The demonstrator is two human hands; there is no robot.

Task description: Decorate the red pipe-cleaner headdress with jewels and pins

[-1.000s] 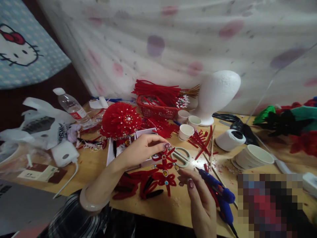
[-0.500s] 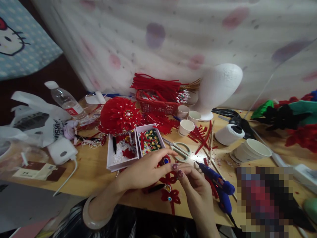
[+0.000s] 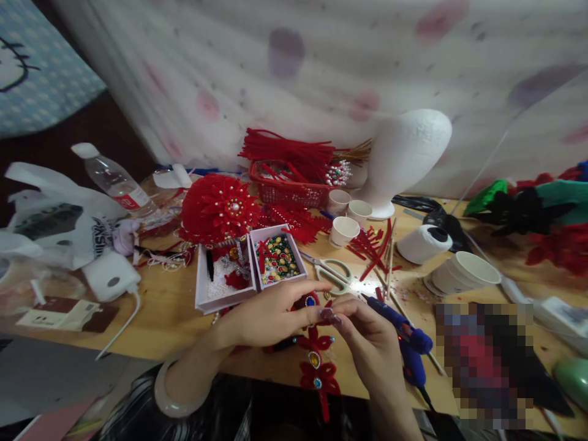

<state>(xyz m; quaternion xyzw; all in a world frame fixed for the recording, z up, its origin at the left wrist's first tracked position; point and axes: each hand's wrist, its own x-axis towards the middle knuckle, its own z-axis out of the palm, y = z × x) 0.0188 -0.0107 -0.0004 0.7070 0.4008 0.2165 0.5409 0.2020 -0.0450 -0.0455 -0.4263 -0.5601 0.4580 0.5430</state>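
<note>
A red chenille ornament (image 3: 315, 340) with looped petals, a yellow gem and pale blue gems hangs below my hands, its stem end near the table's front edge. My left hand (image 3: 271, 315), back upward, is closed on its upper part, where a dark blue gem (image 3: 311, 301) shows under the fingers. My right hand (image 3: 370, 340) pinches at the left thumb tip; whatever is between its fingertips is hidden. Beyond the fingers lie the scissors (image 3: 334, 275). A blue glue gun (image 3: 404, 327) rests just right of my right hand.
White boxes of beads (image 3: 225, 300) and gems (image 3: 280, 257) stand beyond my left hand. Behind are a red beaded flower piece (image 3: 215, 208), a red basket (image 3: 294, 195), paper cups (image 3: 344, 233) and a foam head (image 3: 407, 156). A thread spool (image 3: 422, 245) is at right.
The ornament hangs a little lower and shows more of its petals. My right fingertips have closed in against my left thumb. The whole view has shifted slightly.
</note>
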